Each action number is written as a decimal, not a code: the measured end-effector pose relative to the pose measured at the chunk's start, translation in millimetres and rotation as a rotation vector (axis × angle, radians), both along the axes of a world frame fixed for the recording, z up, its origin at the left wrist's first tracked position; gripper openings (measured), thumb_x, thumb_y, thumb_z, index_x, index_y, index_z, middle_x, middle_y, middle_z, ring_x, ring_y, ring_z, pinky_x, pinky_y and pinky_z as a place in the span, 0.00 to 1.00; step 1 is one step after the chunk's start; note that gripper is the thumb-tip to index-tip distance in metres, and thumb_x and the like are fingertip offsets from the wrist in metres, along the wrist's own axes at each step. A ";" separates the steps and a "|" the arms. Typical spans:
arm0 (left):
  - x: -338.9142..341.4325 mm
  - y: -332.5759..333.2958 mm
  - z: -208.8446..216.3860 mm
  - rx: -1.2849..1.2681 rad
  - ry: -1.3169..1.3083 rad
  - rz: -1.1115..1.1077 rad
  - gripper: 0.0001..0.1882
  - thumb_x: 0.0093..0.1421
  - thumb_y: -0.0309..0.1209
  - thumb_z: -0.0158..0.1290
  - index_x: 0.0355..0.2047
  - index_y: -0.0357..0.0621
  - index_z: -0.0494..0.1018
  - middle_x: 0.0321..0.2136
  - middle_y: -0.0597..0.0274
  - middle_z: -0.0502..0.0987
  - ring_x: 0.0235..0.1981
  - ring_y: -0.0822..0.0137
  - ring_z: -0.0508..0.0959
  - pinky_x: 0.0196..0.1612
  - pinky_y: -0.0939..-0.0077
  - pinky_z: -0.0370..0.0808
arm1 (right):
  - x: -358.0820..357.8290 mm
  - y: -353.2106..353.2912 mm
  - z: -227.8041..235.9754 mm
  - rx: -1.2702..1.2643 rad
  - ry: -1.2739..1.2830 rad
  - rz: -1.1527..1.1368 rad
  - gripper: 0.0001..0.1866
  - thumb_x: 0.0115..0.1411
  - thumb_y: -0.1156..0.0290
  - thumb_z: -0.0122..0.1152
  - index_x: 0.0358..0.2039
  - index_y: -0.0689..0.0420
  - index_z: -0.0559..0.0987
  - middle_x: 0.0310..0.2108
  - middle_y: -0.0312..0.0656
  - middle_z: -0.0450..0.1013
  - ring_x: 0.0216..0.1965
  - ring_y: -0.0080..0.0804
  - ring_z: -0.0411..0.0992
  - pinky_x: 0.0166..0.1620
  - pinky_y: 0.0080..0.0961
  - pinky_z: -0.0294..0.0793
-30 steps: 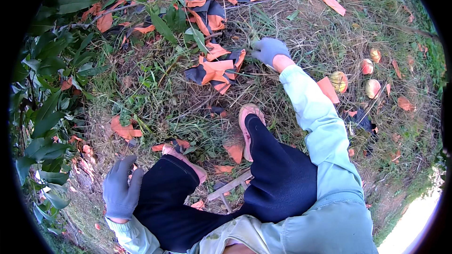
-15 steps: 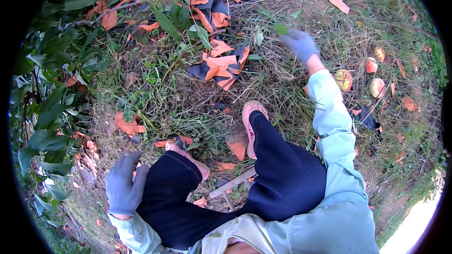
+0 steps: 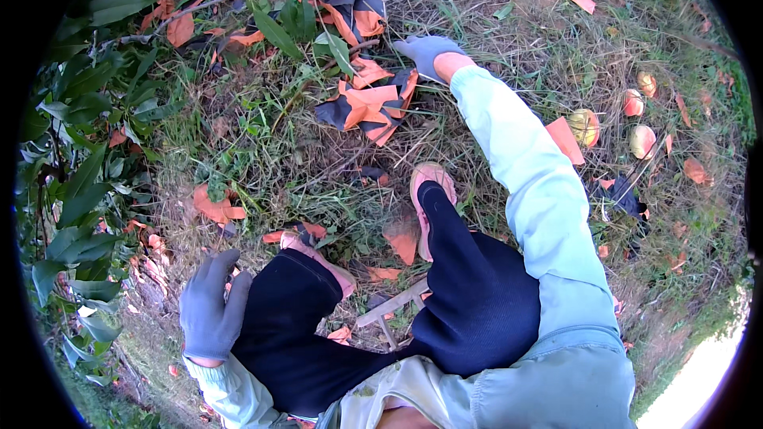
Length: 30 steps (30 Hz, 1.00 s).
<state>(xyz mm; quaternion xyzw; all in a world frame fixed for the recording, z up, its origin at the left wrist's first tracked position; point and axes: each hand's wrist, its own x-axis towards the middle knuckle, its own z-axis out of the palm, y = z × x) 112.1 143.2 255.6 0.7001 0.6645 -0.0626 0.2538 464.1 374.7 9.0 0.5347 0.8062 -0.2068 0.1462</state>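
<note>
My left hand [image 3: 213,307], in a grey knit glove, rests beside my left knee. Its fingers are stretched and the thumb stands apart, with nothing in it. My right hand [image 3: 429,56], gloved the same, reaches far forward over the dry grass. Its fingers point left, loosely stretched, and I see nothing held in them. Just left of these fingertips is a thin brown twig [image 3: 364,46] among orange and black paper scraps [image 3: 369,107]. A leafy green branch [image 3: 274,32] hangs a little farther left.
Dense green foliage [image 3: 87,183] fills the left side. Several red and yellow fruits, one a striped fruit [image 3: 585,128], lie in the grass at right. A wooden stool [image 3: 389,311] shows between my legs, and my pink shoes [image 3: 433,183] stand on the ground.
My right hand has swung left toward the twig and paper scraps. The green leaf earlier at its fingertips no longer shows there. My left hand has stayed put.
</note>
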 end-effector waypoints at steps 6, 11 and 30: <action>3.4 2.3 -0.5 -0.024 0.024 -0.020 0.14 0.55 0.29 0.49 0.41 0.38 0.70 0.31 0.53 0.74 0.30 0.58 0.77 0.34 0.70 0.71 | -0.5 -7.9 -11.4 -0.149 0.016 0.043 0.18 0.54 0.71 0.48 0.47 0.51 0.72 0.42 0.47 0.72 0.45 0.47 0.70 0.45 0.40 0.71; 1.8 -4.0 0.8 -0.011 0.009 -0.019 0.14 0.55 0.30 0.49 0.41 0.38 0.70 0.32 0.52 0.74 0.30 0.58 0.77 0.34 0.70 0.71 | 30.7 -27.2 -3.4 -0.030 -0.007 -0.203 0.14 0.52 0.63 0.50 0.39 0.51 0.77 0.37 0.46 0.74 0.40 0.48 0.72 0.43 0.40 0.71; -22.4 -29.6 7.9 0.046 -0.041 0.041 0.13 0.55 0.33 0.49 0.39 0.40 0.70 0.30 0.53 0.73 0.30 0.55 0.75 0.33 0.67 0.70 | 163.6 -57.4 78.5 0.347 -0.209 -0.632 0.19 0.51 0.58 0.55 0.45 0.42 0.73 0.47 0.39 0.71 0.47 0.42 0.69 0.47 0.39 0.68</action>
